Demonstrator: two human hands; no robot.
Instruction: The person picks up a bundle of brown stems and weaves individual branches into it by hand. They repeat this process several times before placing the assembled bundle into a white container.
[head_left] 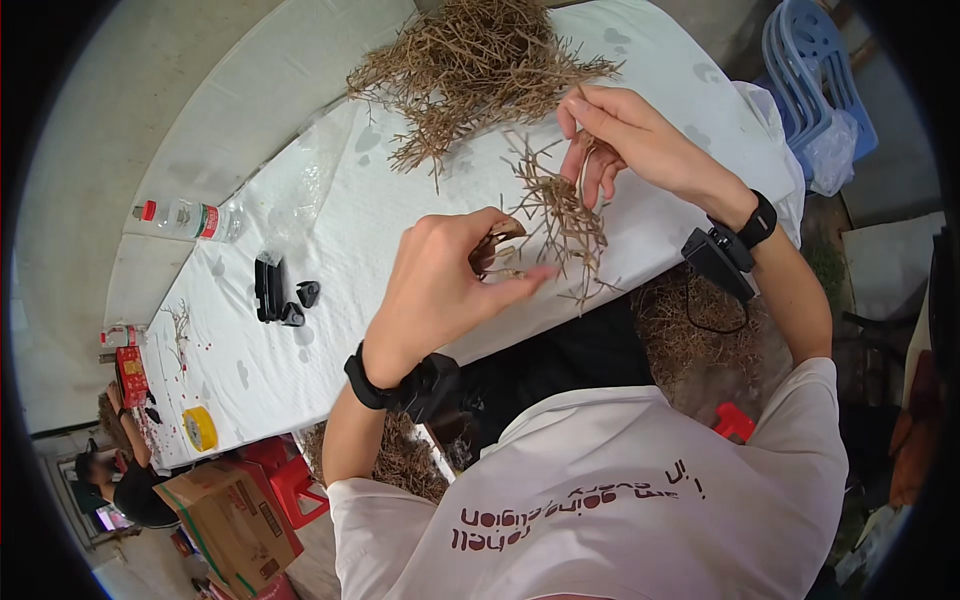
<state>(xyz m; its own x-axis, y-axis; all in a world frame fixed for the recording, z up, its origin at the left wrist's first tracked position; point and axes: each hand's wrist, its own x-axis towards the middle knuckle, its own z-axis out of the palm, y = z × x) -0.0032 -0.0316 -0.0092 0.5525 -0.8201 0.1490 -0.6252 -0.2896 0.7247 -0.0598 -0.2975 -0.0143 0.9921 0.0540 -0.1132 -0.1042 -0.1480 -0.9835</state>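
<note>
A small clump of dry, branching brown twigs (565,215) hangs between my two hands above the near edge of the white-covered table (340,375). My left hand (435,280) is closed at the clump's left side, with curled fingers round some brown twig pieces and the thumb reaching under the clump. On the other side, my right hand (630,135) is closed, its thumb and forefinger pinched at a thin twig by the clump's upper right. The other right fingers curl against the clump. A large heap of the same dry twigs (480,60) lies just beyond my hands.
Left on the table are a red-capped plastic bottle (190,218), black small parts (268,288) and yellow tape (200,428). Blue stools (815,70) stand far right. More twigs (700,330) lie below the table. A cardboard box (235,525) and another person (130,480) are lower left.
</note>
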